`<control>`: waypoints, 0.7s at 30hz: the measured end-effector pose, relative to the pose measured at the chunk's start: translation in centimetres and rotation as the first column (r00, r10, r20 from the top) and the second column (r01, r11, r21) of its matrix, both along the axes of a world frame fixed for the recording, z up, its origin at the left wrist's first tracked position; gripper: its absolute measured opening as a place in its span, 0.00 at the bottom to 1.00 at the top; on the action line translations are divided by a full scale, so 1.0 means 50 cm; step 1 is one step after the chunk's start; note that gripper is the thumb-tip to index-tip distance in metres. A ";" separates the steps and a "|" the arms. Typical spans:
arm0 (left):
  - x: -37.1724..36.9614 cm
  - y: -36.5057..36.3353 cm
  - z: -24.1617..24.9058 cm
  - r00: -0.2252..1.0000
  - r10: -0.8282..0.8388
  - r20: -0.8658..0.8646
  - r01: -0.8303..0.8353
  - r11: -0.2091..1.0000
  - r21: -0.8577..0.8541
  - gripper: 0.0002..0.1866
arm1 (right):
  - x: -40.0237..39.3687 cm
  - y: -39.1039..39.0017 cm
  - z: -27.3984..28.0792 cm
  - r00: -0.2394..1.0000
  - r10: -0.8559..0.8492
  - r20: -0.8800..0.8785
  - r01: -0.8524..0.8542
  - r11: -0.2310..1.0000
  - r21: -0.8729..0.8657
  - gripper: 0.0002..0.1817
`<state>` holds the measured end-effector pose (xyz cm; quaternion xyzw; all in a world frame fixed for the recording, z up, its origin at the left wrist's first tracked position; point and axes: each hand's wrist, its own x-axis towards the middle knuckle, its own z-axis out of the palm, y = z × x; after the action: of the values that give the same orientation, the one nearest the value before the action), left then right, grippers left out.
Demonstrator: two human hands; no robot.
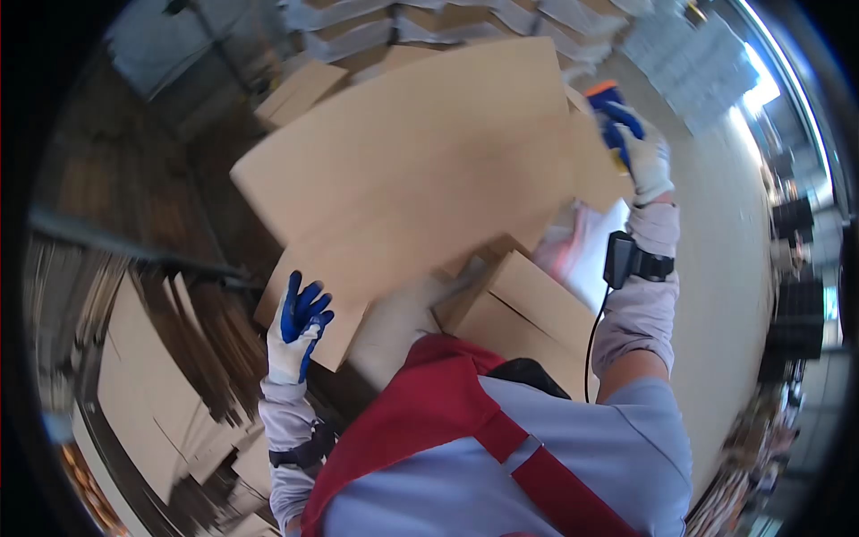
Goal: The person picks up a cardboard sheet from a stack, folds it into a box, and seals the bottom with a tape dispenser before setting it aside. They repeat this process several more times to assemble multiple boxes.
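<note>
A large brown cardboard box [420, 152] fills the middle of the view, its broad panel slightly blurred. My right hand [646, 157], in a white glove with blue palm coating, is up at the box's right side. Its fingers are wrapped round a blue tape dispenser [605, 93] with an orange edge, partly hidden by the glove. At the lower left, my left hand [298, 331], gloved the same way, has its fingers spread and holds nothing. It overlaps a lower cardboard flap [335, 336] in this view.
Another cardboard box [528, 304] stands close to my body, beside white and pink plastic wrapping [577, 251]. Flat cardboard sheets [148, 385] are stacked at the left near a metal rail [134, 242]. Wrapped stacks [429, 22] stand at the back.
</note>
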<state>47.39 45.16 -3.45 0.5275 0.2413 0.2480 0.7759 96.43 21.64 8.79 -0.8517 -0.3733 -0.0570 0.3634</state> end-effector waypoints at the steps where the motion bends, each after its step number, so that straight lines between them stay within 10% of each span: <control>1: 0.031 0.005 -0.003 0.994 -0.101 -0.041 0.102 0.994 0.039 0.39 | 0.002 -0.070 0.015 0.984 -0.126 0.128 0.134 0.989 -0.057 0.18; 3: 0.043 0.008 -0.047 0.963 -0.224 -0.149 0.240 0.966 0.101 0.38 | -0.001 -0.209 -0.057 0.942 -0.328 0.074 0.334 0.939 -0.084 0.17; 5: 0.030 -0.014 -0.125 0.933 -0.230 -0.277 0.230 0.973 -0.033 0.34 | -0.019 -0.310 -0.230 0.888 -0.312 -0.338 0.401 0.884 0.240 0.16; 7: -0.021 -0.037 -0.239 0.854 -0.264 -0.448 0.231 0.964 -0.129 0.34 | -0.108 -0.344 -0.393 0.793 -0.514 -0.328 0.566 0.821 0.081 0.21; 12: -0.101 -0.070 -0.231 0.577 -0.327 -0.748 0.448 0.893 -0.044 0.34 | -0.296 -0.284 -0.530 0.915 -0.404 0.008 0.339 0.758 -0.557 0.20; 15: -0.148 -0.065 -0.240 0.581 -0.113 -0.806 0.462 0.861 0.213 0.33 | -0.310 -0.302 -0.576 0.935 -0.338 0.108 0.332 0.729 -0.599 0.20; 19: -0.249 -0.071 -0.293 0.623 -0.048 -0.780 0.178 0.981 0.082 0.33 | -0.373 -0.339 -0.647 0.972 -0.190 0.136 0.230 0.678 -0.698 0.21; 21: -0.288 -0.087 -0.276 0.475 -0.014 -0.880 0.427 0.878 0.217 0.32 | -0.389 -0.363 -0.667 0.997 -0.078 0.006 0.061 0.729 -0.682 0.22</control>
<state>32.99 40.79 -17.24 0.7562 0.4634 -0.1067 0.4495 77.00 3.47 -24.54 -0.9395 -0.3319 0.0798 0.0282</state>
